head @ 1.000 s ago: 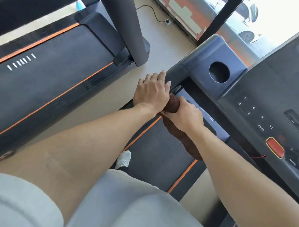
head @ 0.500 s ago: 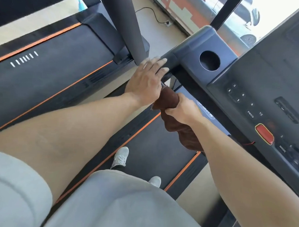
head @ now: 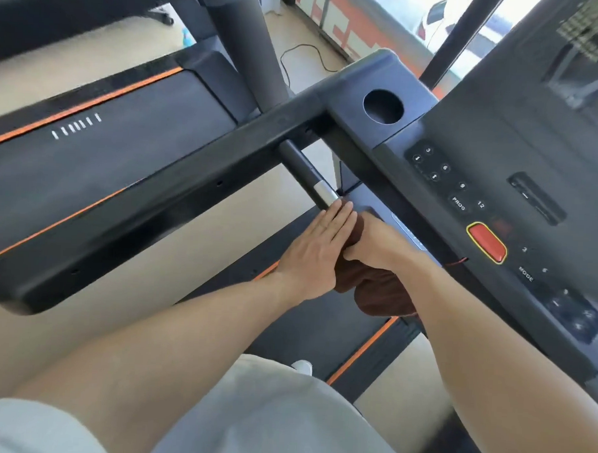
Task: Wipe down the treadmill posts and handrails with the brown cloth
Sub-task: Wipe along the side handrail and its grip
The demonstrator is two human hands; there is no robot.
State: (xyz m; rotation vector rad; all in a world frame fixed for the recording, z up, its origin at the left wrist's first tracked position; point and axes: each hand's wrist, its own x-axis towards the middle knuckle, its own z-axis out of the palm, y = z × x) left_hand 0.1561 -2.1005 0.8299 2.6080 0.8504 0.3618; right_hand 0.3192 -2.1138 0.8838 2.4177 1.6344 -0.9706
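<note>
At centre frame, my left hand (head: pixel 315 252) lies flat, fingers straight, against the brown cloth (head: pixel 367 280). My right hand (head: pixel 380 245) grips the cloth, wrapped around the short pulse grip (head: pixel 305 173), with its loose end hanging below. Running toward the lower left is the black handrail (head: pixel 147 213); the console (head: pixel 518 201) with its red stop button (head: pixel 487 243) fills the right side.
</note>
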